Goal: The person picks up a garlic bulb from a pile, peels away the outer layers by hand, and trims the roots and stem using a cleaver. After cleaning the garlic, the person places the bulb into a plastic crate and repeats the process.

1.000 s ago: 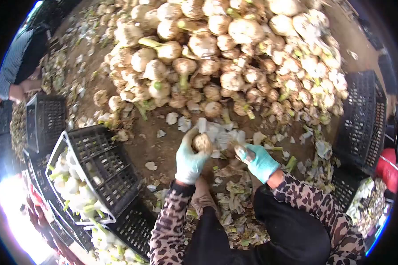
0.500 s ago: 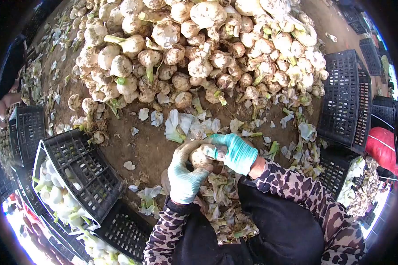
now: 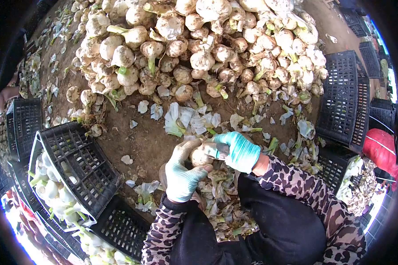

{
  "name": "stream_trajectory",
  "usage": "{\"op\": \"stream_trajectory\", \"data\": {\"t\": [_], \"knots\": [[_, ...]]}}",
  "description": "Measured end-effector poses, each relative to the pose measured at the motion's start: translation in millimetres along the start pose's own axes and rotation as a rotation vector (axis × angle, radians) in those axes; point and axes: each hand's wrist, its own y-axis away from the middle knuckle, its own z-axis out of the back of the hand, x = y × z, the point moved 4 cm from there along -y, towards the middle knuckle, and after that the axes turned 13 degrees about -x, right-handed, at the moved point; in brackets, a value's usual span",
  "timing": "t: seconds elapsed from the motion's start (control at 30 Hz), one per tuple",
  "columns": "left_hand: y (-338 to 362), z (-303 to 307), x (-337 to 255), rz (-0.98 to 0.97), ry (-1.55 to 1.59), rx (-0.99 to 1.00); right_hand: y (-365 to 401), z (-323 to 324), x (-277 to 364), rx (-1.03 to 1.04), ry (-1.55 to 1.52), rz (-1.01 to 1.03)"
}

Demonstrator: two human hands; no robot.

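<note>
Two gloved hands are met over bare earth just in front of the person's knees, and one bulb (image 3: 200,155) is held between them, low in the middle of the view. The bulb is roundish and soil-stained, so no clear long axis is shown; its ends are covered by fingers, and which way the stalk end points cannot be told. The left hand (image 3: 182,173) is wrapped round the bulb from the left and from below, with the fingers curled and clamped on it. The right hand (image 3: 239,152) is folded tight on a small grey tool (image 3: 210,151), which is laid against the right side of the bulb; the kind of tool cannot be made out. A black latticed plastic crate (image 3: 77,161) is tipped on its side to the left, and only scraps are seen in it. Beneath it, a white-rimmed crate (image 3: 34,152) is filled with smooth white trimmed bulbs (image 3: 53,194) with short green stalks. More black crates (image 3: 345,97) are stood on edge to the right; their contents cannot be seen. A large heap of untrimmed bulbs (image 3: 199,48), rough, brown-skinned and rooted, is spread across the top of the view. Thin, papery pale peelings (image 3: 188,119) are scattered between that heap and the hands, and more peelings are piled at the knees (image 3: 221,201).
</note>
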Motion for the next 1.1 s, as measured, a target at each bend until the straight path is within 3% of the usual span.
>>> {"op": "stream_trajectory", "data": {"t": [0.07, 0.17, 0.23, 0.3, 0.37, 0.4, 0.43, 0.53, 0.57, 0.67, 0.7, 0.77, 0.8, 0.83, 0.93, 0.97, 1.1], "knots": [[4, 0, 0, 0.489, 0.428, -0.048, 0, 3, -2, -0.014, 0.056, 0.074], [2, 1, 2, 0.415, 0.510, 0.007, 0, 7, 3, -0.026, 0.103, 0.117], [2, 1, -1, 0.427, 0.464, -0.020, 0, 9, 4, -0.079, -0.141, 0.069], [1, 1, 4, 0.442, 0.420, -0.046, 1, 10, 13, -0.059, -0.050, 0.055], [-4, 3, -1, -0.091, -0.068, -0.002, 3, 11, 18, -0.157, 0.203, 0.220], [-3, 2, -1, -0.118, -0.079, -0.008, 4, 11, 17, -0.161, 0.203, 0.215], [-2, 1, -3, -0.116, -0.079, -0.002, 4, 11, 17, -0.178, 0.154, 0.206], [6, 0, 1, 0.541, 0.477, -0.031, 5, 14, 10, -0.247, 0.098, 0.138], [6, 0, 2, 0.542, 0.476, -0.030, 4, 13, 0, -0.247, 0.097, 0.136], [4, -6, 2, 0.607, 0.958, 0.087, 1, 15, -27, -0.239, -0.072, -0.161], [4, -5, 5, 0.607, 0.958, 0.083, 2, 17, -26, -0.235, -0.073, -0.160], [3, -4, 16, 0.629, 1.023, 0.041, 1, 22, -19, -0.231, -0.360, -0.256], [3, -4, 18, 0.610, 1.035, 0.043, 0, 24, -5, -0.288, -0.293, -0.072], [1, -5, 18, 0.612, 1.034, 0.046, -1, 26, 5, -0.291, -0.294, -0.074], [1, -6, 16, 0.605, 0.983, 0.082, 1, 17, 26, -0.018, -0.099, 0.054], [3, -6, 13, 0.595, 0.915, 0.123, 2, 13, 24, -0.111, -0.077, 0.066], [4, -13, 13, 0.499, 0.778, 0.134, 1, 4, 20, -0.165, -0.005, 0.163]]}}
